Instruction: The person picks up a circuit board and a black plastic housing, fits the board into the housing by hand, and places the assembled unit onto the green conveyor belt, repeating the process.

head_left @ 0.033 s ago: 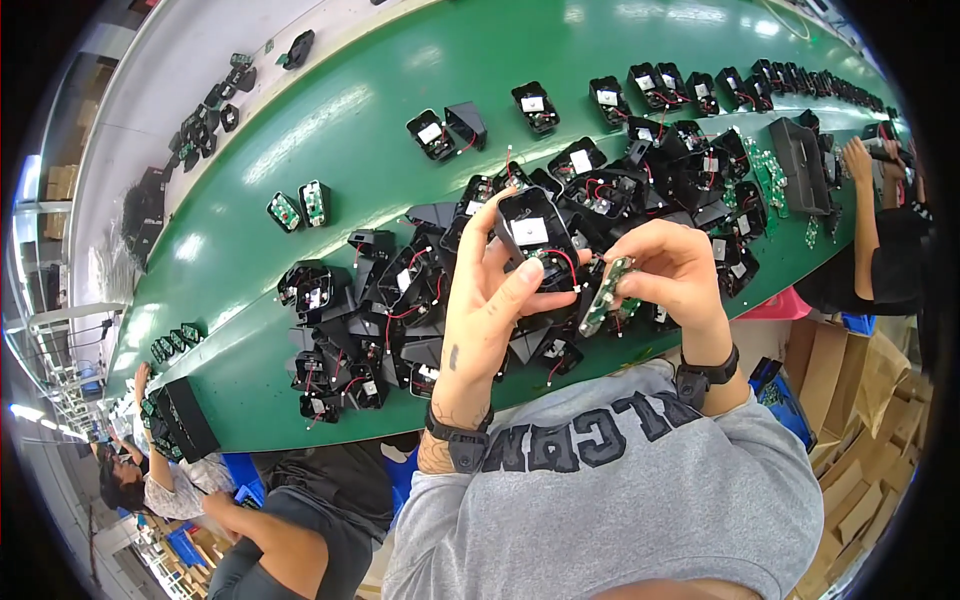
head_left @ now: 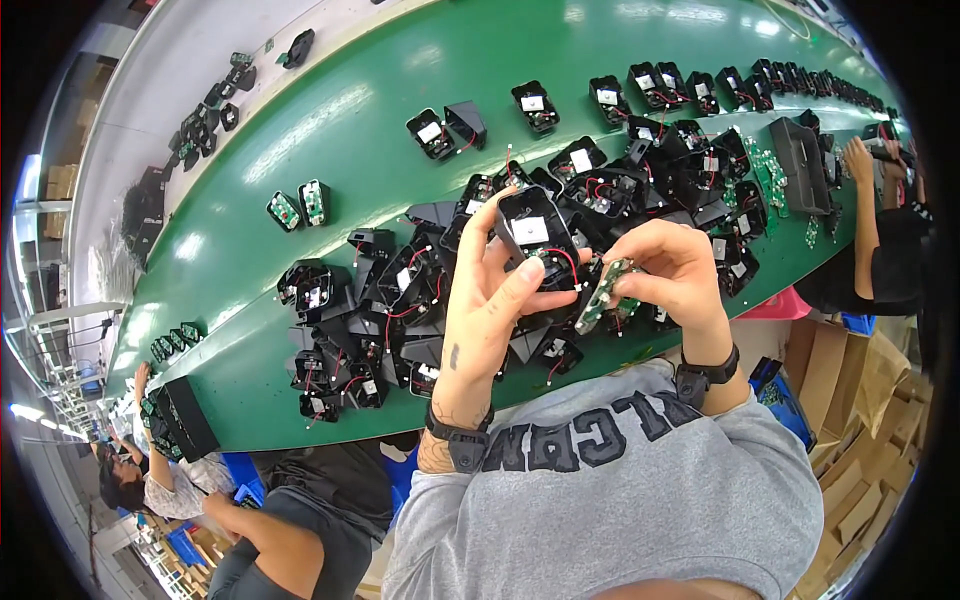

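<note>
My left hand (head_left: 505, 285) grips an open black plastic housing (head_left: 553, 208), tilted so its inside faces me. A white block (head_left: 529, 231) sits inside, and a thin red wire (head_left: 566, 254) with a small white plug runs out over the fingers. Pinched between thumb and fingers of my right hand (head_left: 665, 270) is a green circuit board (head_left: 603, 298), held on edge just right of the housing and apart from it. Behind and below both hands spreads a heap of similar black housings (head_left: 405, 283), many with red wires.
The heap lies on a long green table (head_left: 380, 150). A row of housings (head_left: 534, 107) runs along its far side to the right. Loose circuit boards (head_left: 768, 178) lie beside a black bin (head_left: 798, 165). Other people work at both ends; cardboard (head_left: 860, 480) is stacked at lower right.
The circuit board in my right hand has shifted very slightly down and left. My left hand and the housing stay where they were.
</note>
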Action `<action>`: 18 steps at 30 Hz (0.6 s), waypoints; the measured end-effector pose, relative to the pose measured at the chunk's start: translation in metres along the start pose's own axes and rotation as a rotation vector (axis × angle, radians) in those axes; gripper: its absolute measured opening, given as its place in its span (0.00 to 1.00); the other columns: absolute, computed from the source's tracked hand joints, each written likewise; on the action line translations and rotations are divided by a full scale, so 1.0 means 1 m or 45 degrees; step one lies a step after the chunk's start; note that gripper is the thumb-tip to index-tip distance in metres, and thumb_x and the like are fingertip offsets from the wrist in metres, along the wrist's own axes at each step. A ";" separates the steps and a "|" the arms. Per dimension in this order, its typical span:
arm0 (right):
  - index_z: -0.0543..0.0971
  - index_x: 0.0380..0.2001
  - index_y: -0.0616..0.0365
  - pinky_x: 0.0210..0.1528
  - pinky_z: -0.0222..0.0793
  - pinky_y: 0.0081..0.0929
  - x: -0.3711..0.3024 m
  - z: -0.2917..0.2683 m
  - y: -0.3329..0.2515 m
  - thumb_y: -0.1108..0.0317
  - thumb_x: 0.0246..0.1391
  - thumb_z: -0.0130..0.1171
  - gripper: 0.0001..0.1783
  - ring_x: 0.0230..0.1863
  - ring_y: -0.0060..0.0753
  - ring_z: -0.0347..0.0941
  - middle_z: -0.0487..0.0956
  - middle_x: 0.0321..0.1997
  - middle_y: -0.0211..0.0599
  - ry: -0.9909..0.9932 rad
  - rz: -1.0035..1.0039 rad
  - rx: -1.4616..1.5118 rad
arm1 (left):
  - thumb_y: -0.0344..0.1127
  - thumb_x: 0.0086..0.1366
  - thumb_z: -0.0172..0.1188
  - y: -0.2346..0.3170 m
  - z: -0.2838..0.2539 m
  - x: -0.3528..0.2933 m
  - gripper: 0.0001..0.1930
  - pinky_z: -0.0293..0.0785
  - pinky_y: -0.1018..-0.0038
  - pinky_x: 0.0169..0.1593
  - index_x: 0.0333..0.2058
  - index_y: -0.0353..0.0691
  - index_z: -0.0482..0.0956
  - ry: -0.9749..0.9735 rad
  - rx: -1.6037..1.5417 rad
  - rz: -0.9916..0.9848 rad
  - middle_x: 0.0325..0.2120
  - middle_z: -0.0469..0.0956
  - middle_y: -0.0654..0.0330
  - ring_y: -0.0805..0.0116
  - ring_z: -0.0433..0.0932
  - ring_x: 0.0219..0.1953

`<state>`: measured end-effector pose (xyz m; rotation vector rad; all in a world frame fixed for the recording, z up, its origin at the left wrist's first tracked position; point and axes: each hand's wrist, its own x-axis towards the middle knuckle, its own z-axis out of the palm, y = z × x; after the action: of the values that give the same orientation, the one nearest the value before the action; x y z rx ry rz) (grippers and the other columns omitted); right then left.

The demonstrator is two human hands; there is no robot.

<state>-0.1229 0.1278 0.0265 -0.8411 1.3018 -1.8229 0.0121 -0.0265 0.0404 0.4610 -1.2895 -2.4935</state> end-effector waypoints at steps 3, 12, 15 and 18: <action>0.76 0.36 0.69 0.31 0.78 0.27 0.002 0.003 -0.001 0.85 0.43 0.63 0.13 0.29 0.33 0.79 0.79 0.31 0.44 -0.013 -0.073 -0.081 | 0.32 0.63 0.55 -0.004 -0.002 0.000 0.33 0.82 0.63 0.43 0.63 0.42 0.49 0.006 0.001 0.021 0.51 0.68 0.46 0.52 0.75 0.50; 0.75 0.35 0.69 0.33 0.78 0.27 0.005 0.006 0.000 0.85 0.44 0.61 0.12 0.31 0.32 0.79 0.79 0.31 0.42 0.012 -0.082 -0.194 | 0.33 0.63 0.56 -0.007 -0.004 -0.003 0.34 0.81 0.66 0.44 0.64 0.43 0.49 -0.032 0.038 0.015 0.52 0.66 0.49 0.59 0.74 0.51; 0.76 0.38 0.68 0.32 0.76 0.22 0.009 0.007 -0.001 0.83 0.45 0.61 0.13 0.30 0.27 0.78 0.79 0.31 0.39 0.111 -0.030 -0.080 | 0.32 0.64 0.56 -0.004 -0.001 -0.003 0.34 0.80 0.67 0.44 0.64 0.45 0.49 -0.081 0.087 -0.036 0.54 0.65 0.50 0.60 0.75 0.50; 0.79 0.45 0.62 0.31 0.70 0.14 0.013 0.008 -0.003 0.81 0.45 0.62 0.20 0.30 0.18 0.74 0.78 0.32 0.32 0.185 0.126 -0.152 | 0.31 0.60 0.58 -0.003 0.006 -0.006 0.37 0.82 0.68 0.39 0.64 0.44 0.49 -0.088 0.169 -0.092 0.51 0.69 0.48 0.55 0.79 0.42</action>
<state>-0.1235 0.1134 0.0331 -0.7037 1.5301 -1.7694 0.0150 -0.0179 0.0420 0.4626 -1.4969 -2.5131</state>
